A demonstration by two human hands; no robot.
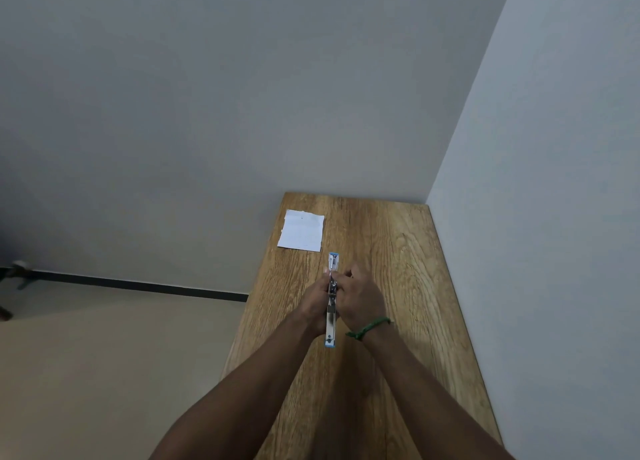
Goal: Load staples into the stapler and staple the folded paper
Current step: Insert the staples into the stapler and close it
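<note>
**Two hands grip an opened stapler above a wooden table**

Seen from a head-worn camera looking down, two bare forearms reach forward and meet over a wooden table (398, 269). Between the hands is a stapler (330, 324), swung open into one long, thin strip of silver metal with a blue tip at each end. It points straight away from the person.

The left hand (316, 302) closes on the middle of the stapler from the left side, with its fingers curled round the metal. The right hand (362, 296) closes on the same stretch from the right, knuckles up and fingers bent in towards the strip. The two hands nearly touch across it. One blue end sticks out beyond the grip on the far side, and the other sticks out on the near side, between the wrists. At this size it is not possible to tell whether either hand also holds staples.

A green bracelet (369, 328) circles the right wrist, just behind the grip.

The folded paper (302, 231), a white rectangle, lies flat on the table beyond the grip and slightly to its left, near the table's far left corner. It is apart from the stapler's far tip.

Pale grey walls rise behind and to the right of the table. To the left of the grip, lower down, is a beige floor edged by a black baseboard (138, 284).
</note>
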